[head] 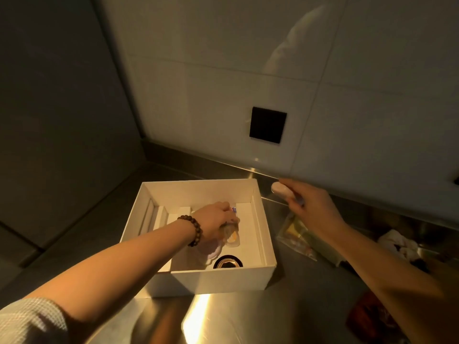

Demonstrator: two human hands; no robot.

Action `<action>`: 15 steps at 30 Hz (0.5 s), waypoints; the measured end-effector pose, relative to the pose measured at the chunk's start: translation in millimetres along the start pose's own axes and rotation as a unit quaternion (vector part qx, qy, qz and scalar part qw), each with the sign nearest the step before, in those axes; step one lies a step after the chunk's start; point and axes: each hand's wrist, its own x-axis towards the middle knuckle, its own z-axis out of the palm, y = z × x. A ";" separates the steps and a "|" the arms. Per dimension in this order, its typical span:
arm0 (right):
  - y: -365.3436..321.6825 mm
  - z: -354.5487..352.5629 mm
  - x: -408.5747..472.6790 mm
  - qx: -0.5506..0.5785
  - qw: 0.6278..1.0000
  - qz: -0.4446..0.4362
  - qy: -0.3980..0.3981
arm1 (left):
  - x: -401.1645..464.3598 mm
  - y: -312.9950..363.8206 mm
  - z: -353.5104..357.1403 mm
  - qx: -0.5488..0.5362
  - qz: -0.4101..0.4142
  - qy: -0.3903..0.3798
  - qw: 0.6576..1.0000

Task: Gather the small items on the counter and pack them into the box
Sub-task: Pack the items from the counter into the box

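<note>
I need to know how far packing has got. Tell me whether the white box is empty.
Not empty. The white box is open-topped, a dark round container sits inside, and the left hand holds a clear packet in it.

The left hand point(215, 218) reaches forward, palm down, fingers curled in a grip. The right hand point(313, 207), raised farther right, pinches with bent fingers.
</note>
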 end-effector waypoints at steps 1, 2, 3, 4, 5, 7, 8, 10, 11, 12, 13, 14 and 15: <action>-0.2 1.7 1.1 -0.001 1.000 -0.002 -0.001 | -1.1 -2.2 -1.1 0.005 -0.007 0.005 1.000; -0.8 3.4 2.3 -0.002 1.000 -0.005 -0.001 | -1.9 -3.4 -1.8 0.010 -0.016 -0.001 1.000; -2.1 5.0 3.3 -0.003 1.000 -0.007 0.000 | -2.7 -3.7 -2.4 0.019 -0.019 -0.011 1.000; -3.9 6.3 4.1 -0.003 1.000 -0.009 0.001 | -2.8 -3.0 -1.7 0.028 -0.015 -0.016 0.999; -6.2 7.2 4.3 -0.003 1.000 -0.011 0.003 | -3.2 -1.8 -0.6 0.030 -0.012 -0.020 0.999; -11.9 8.3 4.2 0.001 1.000 -0.017 0.007 | -3.0 2.0 0.8 0.024 -0.016 -0.023 0.999; -15.4 8.4 4.1 0.005 1.000 -0.024 0.009 | -2.0 4.2 -1.7 0.015 -0.023 -0.017 0.999; -24.7 7.7 4.1 0.012 0.999 -0.045 0.008 | -0.6 5.3 -15.6 -0.039 -0.056 0.034 0.997; -30.7 7.5 4.1 0.014 0.998 -0.057 0.000 | -2.0 4.8 -26.0 -0.090 -0.071 0.073 0.991; -36.9 7.7 4.1 0.010 0.997 -0.073 -0.014 | -4.6 4.1 -38.4 -0.150 -0.073 0.106 0.980; -43.4 8.8 4.3 -0.001 0.995 -0.095 -0.030 | -8.8 3.7 -52.1 -0.210 -0.063 0.120 0.968; -49.7 10.9 4.5 -0.016 0.992 -0.119 -0.047 | -14.0 3.9 -64.9 -0.264 -0.046 0.116 0.956; -56.0 13.5 4.4 -0.027 0.988 -0.140 -0.063 | -19.0 4.6 -75.8 -0.310 -0.027 0.100 0.945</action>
